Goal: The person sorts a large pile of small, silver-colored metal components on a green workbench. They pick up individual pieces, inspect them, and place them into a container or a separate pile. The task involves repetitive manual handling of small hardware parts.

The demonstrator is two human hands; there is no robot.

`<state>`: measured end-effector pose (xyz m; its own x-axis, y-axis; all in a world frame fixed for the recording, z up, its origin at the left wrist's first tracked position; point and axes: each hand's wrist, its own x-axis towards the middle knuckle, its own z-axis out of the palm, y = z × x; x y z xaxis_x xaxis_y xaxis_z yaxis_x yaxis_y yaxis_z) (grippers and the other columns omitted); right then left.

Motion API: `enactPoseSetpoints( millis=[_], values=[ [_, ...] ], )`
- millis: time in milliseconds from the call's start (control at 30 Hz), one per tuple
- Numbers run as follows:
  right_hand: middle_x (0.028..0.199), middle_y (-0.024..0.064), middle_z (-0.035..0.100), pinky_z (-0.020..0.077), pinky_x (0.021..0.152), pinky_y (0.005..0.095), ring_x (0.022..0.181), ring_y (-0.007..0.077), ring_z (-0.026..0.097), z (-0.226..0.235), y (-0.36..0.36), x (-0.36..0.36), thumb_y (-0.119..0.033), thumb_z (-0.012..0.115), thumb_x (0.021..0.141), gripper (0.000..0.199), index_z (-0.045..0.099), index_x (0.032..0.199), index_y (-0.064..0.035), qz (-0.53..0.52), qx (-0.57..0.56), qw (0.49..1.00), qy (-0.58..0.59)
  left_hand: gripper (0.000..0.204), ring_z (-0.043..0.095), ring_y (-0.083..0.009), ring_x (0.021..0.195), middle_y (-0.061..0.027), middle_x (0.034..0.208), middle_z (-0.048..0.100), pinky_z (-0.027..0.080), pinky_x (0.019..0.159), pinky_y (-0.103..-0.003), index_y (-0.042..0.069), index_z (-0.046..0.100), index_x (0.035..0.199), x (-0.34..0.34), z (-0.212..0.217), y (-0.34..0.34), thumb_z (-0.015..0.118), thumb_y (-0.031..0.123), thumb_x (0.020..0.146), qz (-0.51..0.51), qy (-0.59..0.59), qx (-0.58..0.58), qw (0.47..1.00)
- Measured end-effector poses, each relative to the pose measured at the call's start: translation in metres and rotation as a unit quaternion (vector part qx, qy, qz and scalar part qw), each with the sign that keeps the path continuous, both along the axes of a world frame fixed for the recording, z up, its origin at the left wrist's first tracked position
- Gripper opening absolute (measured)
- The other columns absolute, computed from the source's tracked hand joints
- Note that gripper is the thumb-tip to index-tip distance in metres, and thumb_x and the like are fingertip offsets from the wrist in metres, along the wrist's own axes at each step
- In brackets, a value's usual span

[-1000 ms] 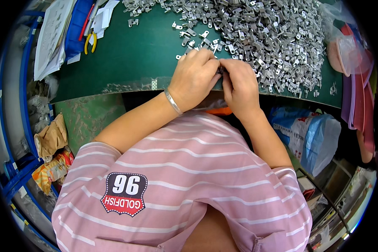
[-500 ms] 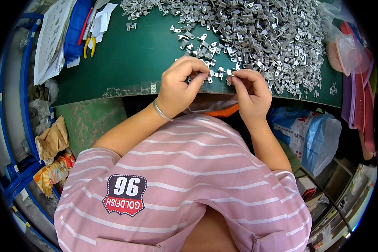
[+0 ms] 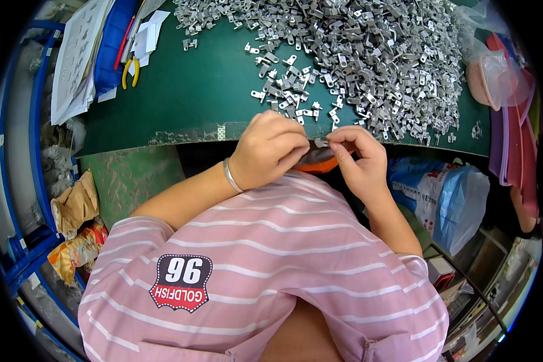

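Just past the near edge of the green table, my two hands are close together. Thumb and forefinger of my right hand (image 3: 363, 161) pinch a small silver metal bracket (image 3: 321, 143). Curled beside its left end, my left hand (image 3: 270, 149) has its fingertips pressed together; what is in them, if anything, is hidden. Beyond my hands, several loose brackets (image 3: 288, 85) lie scattered on the table, next to a large heap of the same kind of brackets (image 3: 398, 66).
On the table's left lie yellow-handled pliers (image 3: 135, 73), a blue tray (image 3: 110, 57) and a stack of papers (image 3: 72, 66). An orange-edged bag (image 3: 318, 165) hangs below my hands. Pink plastic containers (image 3: 485, 81) are at right, above a blue-and-white sack (image 3: 437, 196).
Both hands have drawn back toward me, from over the table's edge to just in front of it. My left hand has turned so its back shows more, and the bracket has come along in my right.
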<state>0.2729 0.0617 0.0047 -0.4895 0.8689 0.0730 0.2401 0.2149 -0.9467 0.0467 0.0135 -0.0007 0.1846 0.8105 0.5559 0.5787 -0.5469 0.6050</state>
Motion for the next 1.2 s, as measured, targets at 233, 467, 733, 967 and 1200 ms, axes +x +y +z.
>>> enactPoseSetpoints(
  millis=[233,467,733,967,1200],
  values=[
    [0.103,0.0137,0.064,0.0532,0.08,0.0401,0.096,0.0346,0.064,-0.007,0.012,-0.025,0.003,0.072,0.08,0.022,0.067,0.1,-0.0005,-0.027,0.308,0.941,-0.137,0.028,0.056,-0.0281,0.091,-0.0064,0.1,0.06,0.043,0.077,-0.04,0.008,0.07,0.104,0.008,0.002,0.019,0.08,0.011,0.077,0.097,0.131,-0.066,0.984],
    [0.103,0.0138,0.064,0.0552,0.075,0.0339,0.086,0.0284,0.066,-0.012,0.005,-0.012,0.01,0.07,0.083,0.02,0.066,0.099,-0.0003,-0.014,0.19,0.981,-0.038,0.018,0.059,-0.0252,0.089,-0.0028,0.096,0.063,0.042,0.077,-0.039,0.01,0.069,0.092,0.003,-0.002,0.018,0.078,0.006,0.077,0.065,0.125,-0.035,0.989],
    [0.104,0.0148,0.066,0.0553,0.078,0.0322,0.091,0.0263,0.068,-0.004,-0.002,-0.013,0.011,0.069,0.084,0.015,0.067,0.096,0.0008,0.018,0.002,0.998,0.055,0.019,0.069,-0.0263,0.09,-0.0068,0.102,0.071,0.05,0.082,-0.036,0.006,0.067,0.09,0.0,-0.002,0.011,0.076,-0.004,0.076,0.048,-0.036,-0.029,0.998],
    [0.102,0.0125,0.066,0.0522,0.08,0.0429,0.092,0.0356,0.062,-0.011,0.017,-0.026,0.005,0.071,0.079,0.022,0.066,0.1,-0.0018,-0.022,0.311,0.945,-0.098,0.023,0.069,-0.0291,0.094,-0.0083,0.099,0.071,0.051,0.087,-0.038,0.005,0.069,0.092,-0.001,-0.004,0.007,0.075,-0.007,0.074,-0.016,-0.039,-0.034,0.999],
    [0.101,0.0114,0.066,0.0508,0.076,0.0414,0.088,0.0321,0.062,-0.011,0.0,-0.01,0.004,0.072,0.073,0.025,0.066,0.096,-0.0039,0.115,0.296,0.946,-0.068,0.03,0.06,-0.0244,0.097,-0.0018,0.105,0.067,0.041,0.087,-0.04,0.011,0.07,0.103,0.012,0.006,0.023,0.08,0.008,0.074,0.077,0.1,-0.009,0.992]
  ],
)
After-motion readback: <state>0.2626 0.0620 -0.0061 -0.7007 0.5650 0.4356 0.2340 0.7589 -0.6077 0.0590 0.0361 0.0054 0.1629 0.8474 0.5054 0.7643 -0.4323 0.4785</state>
